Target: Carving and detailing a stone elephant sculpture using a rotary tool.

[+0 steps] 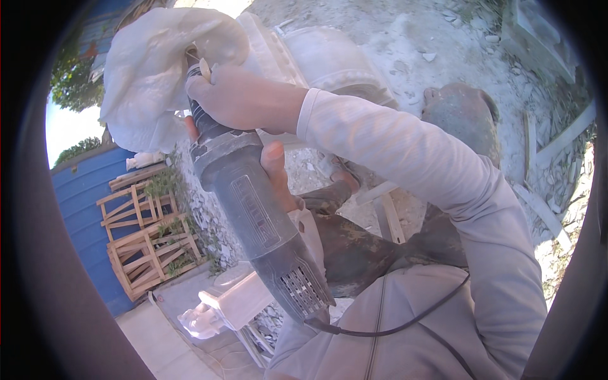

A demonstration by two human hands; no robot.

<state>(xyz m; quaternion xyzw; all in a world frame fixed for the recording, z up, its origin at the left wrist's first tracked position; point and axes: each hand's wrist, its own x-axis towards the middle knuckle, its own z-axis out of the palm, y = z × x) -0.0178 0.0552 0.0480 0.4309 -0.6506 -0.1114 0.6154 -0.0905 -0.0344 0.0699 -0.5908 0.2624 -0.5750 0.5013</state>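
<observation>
A dark grey straight grinder (253, 209) slants across the middle of the head view, its vented rear end low and its narrow front pointing up. My right hand (244, 98) wraps round the grinder's neck near the tip. From beneath, my left hand (277, 174) grips the body just behind the neck; the tool hides most of it, and a fingertip shows on the far side. The grinder's tip meets a hollow in a white carved stone (149, 69) at the upper left. Whether the bit is turning, I cannot tell.
Beside the carving lie more white stone pieces with beaded edges (339, 60). A black power cord (405, 323) runs over my lap. Wooden crates (149, 244) lean by a blue metal wall (85, 209). A pale stone figure (212, 310) stands lower left. Stone chips and planks (541, 215) litter the right.
</observation>
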